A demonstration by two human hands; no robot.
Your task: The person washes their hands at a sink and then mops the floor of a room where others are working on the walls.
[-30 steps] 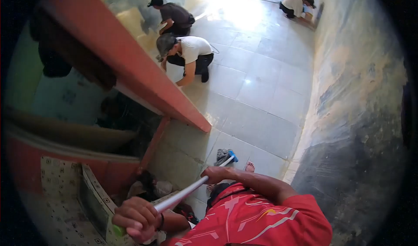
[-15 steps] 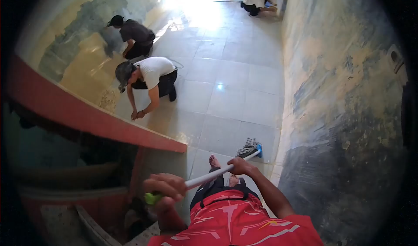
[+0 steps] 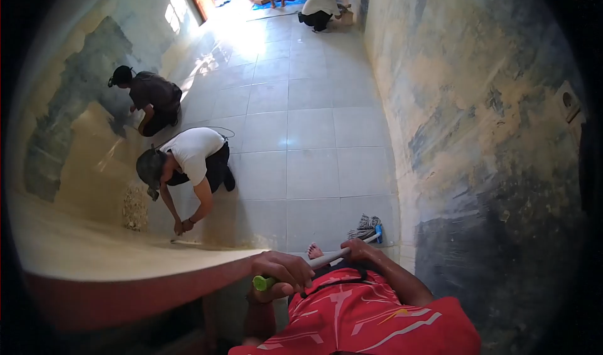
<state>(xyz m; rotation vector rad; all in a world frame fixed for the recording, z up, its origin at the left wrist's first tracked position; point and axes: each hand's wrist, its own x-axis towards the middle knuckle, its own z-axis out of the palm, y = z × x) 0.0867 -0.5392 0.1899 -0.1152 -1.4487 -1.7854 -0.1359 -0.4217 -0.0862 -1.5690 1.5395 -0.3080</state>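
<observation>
Steadily, the left hand is wrapping the upper end of a pale grey, tubular mop pole, its back facing up, its fingers curling over and its thumb pointing toward the bright green end cap. Farther down, the right hand is closing around the same pole, its forearm slanting up and inward from the lower right. Beyond it, the grey, stringy mop head with its blue plastic clamp is resting on the pale grey tiled floor, near the foot of the blotchy, peeling wall. The right fingertips are hiding behind the pole, so their exact placing is escaping view. The left forearm is sinking into shadow, and the red patterned shirt is running off the bottom edge. One bare foot is showing only partly.
</observation>
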